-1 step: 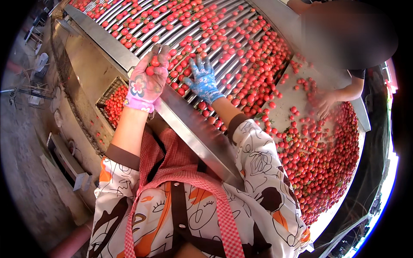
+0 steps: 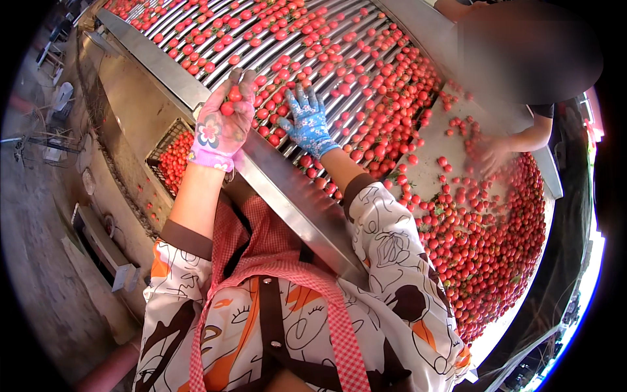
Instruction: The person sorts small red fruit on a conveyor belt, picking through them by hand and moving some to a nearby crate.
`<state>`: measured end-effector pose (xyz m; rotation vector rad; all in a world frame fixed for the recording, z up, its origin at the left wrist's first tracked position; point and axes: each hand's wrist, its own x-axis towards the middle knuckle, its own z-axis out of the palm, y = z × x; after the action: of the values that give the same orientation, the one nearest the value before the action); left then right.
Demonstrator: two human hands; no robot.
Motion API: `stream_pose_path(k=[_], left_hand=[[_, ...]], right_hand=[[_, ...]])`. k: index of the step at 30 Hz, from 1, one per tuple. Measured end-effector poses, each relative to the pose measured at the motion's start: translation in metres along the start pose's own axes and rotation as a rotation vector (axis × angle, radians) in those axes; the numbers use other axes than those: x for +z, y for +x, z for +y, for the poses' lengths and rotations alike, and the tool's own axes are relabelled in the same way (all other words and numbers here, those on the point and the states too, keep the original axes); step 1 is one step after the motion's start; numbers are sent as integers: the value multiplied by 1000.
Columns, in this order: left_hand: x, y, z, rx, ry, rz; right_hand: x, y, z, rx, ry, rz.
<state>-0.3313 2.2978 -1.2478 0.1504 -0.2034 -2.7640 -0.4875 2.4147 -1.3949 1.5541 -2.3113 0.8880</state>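
Observation:
My left hand (image 2: 218,132), in a pink flowered glove with dark-stained fingertips, is turned palm up above the near rail and curls around a few small red tomatoes (image 2: 227,108). To its right, my right hand (image 2: 308,127) wears a blue flowered glove. Its fingers are spread over the metal rollers (image 2: 332,83), and no tomato shows in it. Loose cherry tomatoes (image 2: 279,62) lie along the rollers around both hands. Whether the right fingertips touch any tomato I cannot tell.
A metal rail (image 2: 287,202) runs between me and the rollers. Below it at left stands a crate (image 2: 155,157) of tomatoes. A large heap of tomatoes (image 2: 496,248) fills the right-hand tray, where another person's blurred hand (image 2: 494,153) reaches in.
My right hand has shifted very slightly left. The other person's hand at the heap has moved a little. My left hand still holds the tomatoes.

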Motion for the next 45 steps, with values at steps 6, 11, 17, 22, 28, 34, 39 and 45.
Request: stream_pose_path(k=[6,11,17,22,28,34,39,45], left_hand=[[5,3,-11,0,15,47],[-3,1,-10,-2,43,-27],[3,-3,-23,-3,47,-4],[5,-5,-19,18,84,37],[0,1,-23,-6,95,-10],[-4,-2,-20,-81,46,-163],[-11,-2,-26,-55,72,-148],[-6,0,-26,-60,64,-150]], right_hand=[[-19,-9,86,226,-162,18],[-56,-65,96,198,-285,-24],[-92,-143,44,-62,47,-356],[-116,-98,107,215,129,-8],[-76,-89,157,650,-299,100],[-71,-113,48,223,-182,-189],[-103,-163,19,-42,-197,-375],[-136,-195,42,-170,-29,-522]])
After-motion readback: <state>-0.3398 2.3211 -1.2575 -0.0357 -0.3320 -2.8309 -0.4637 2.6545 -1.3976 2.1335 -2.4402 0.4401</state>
